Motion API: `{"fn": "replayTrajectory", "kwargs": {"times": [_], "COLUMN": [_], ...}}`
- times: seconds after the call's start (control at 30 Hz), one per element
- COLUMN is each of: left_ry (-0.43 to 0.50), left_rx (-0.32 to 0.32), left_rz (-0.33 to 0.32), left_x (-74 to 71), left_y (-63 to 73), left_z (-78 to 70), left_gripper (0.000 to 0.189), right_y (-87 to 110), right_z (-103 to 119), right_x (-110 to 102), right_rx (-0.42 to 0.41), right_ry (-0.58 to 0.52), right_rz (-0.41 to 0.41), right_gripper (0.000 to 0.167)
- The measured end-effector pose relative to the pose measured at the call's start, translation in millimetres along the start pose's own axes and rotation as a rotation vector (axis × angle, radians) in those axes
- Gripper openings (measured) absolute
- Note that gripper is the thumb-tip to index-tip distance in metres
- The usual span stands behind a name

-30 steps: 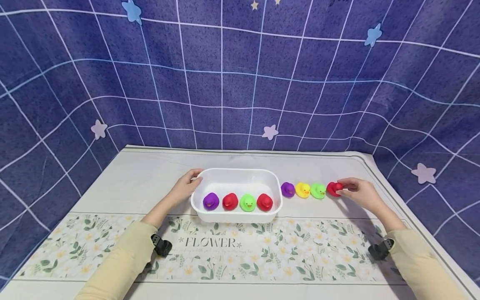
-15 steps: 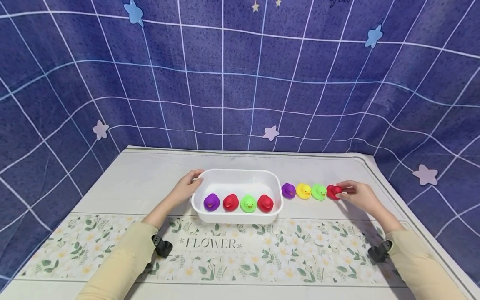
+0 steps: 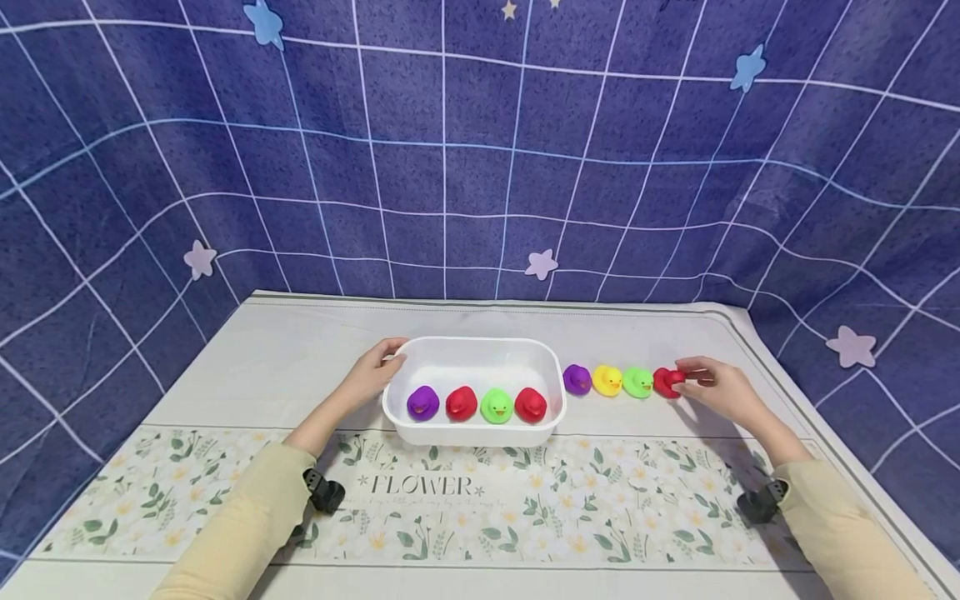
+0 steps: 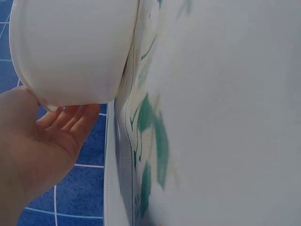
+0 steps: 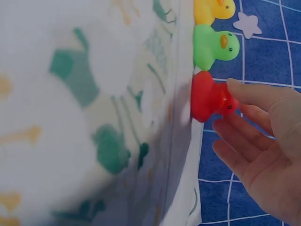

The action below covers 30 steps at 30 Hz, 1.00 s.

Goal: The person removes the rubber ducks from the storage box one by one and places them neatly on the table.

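Observation:
My left hand grips the left end of a white plastic tub, thumb at the rim; in the left wrist view its fingers lie against the tub's end. Inside the tub, along the near side, sit a purple duck, a red duck, a green duck and another red duck. Over at the right, my right hand pinches the head of a red rubber duck standing on the table. The hand's thumb and fingers reach it from the right.
Between the tub and the held duck, a purple duck, a yellow duck and a green duck stand in a row. A white cloth with a floral band covers the table. Blue grid-patterned fabric hangs behind and at both sides.
The right hand has shifted very slightly at the red duck, which stays at the row's right end. The left hand and the tub keep their place.

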<state>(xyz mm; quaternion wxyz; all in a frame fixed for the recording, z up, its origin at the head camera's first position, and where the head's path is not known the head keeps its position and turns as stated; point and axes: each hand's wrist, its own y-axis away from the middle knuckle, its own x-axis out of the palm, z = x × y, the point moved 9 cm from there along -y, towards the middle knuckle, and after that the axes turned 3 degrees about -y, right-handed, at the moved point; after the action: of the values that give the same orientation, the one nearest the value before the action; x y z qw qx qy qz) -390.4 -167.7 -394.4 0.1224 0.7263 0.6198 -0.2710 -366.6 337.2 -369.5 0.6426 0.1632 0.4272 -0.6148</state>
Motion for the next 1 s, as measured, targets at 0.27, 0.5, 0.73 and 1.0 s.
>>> {"fn": "replayTrajectory", "kwargs": {"times": [0.27, 0.5, 0.73, 1.0], "left_ry": [0.007, 0.004, 0.054, 0.029], "left_rx": [-0.005, 0.006, 0.045, 0.027], "left_rz": [0.000, -0.011, -0.007, -0.008], "left_x": [0.2, -0.8, -0.2, 0.3], "left_y": [-0.2, -0.6, -1.6, -0.9], "left_z": [0.6, 2.7, -2.2, -1.7], "left_gripper": [0.042, 0.042, 0.045, 0.043], "right_y": [-0.5, -3.6, -7.4, -12.3], "right_z": [16, 36, 58, 81], "right_x": [-8, 3, 11, 25], "right_rx": [-0.058, -0.108, -0.151, -0.196], "right_ry": [-0.021, -0.021, 0.024, -0.046], "right_rz": [-0.059, -0.056, -0.070, -0.031], "right_gripper": [0.034, 0.031, 0.032, 0.032]}}
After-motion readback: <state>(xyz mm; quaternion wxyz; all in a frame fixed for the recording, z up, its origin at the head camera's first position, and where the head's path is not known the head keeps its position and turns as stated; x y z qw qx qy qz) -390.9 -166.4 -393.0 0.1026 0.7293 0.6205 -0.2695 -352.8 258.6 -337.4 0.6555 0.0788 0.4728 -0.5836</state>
